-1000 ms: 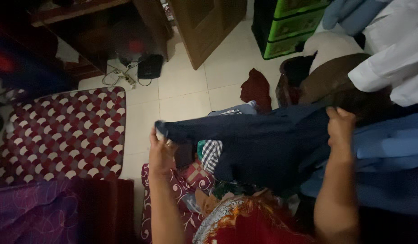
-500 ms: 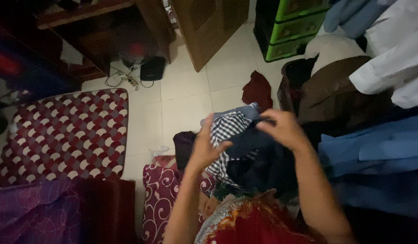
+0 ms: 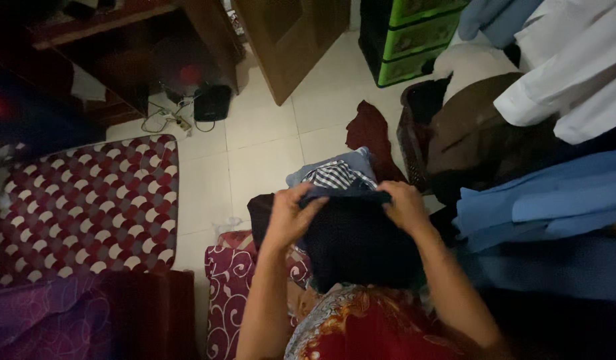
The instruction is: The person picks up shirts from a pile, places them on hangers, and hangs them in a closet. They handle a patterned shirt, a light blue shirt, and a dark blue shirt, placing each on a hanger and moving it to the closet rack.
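A dark navy garment hangs folded in front of me, held by its top edge. My left hand grips the left end of that edge, and my right hand grips the right end. Just beyond the hands lies a small pile of folded clothes on the tiled floor, with a black-and-white checked shirt on top of a blue piece. My lap below is covered by red patterned cloth.
A dark red cloth lies on the tiles. A basket heaped with brown, white and blue clothes stands at the right. A scallop-patterned mattress lies left, a maroon cushion beside me, green drawers and wooden furniture beyond.
A second ago the garment was stretched wide between my two hands. They came together, folding it in half, and now hold it as a narrower hanging panel.
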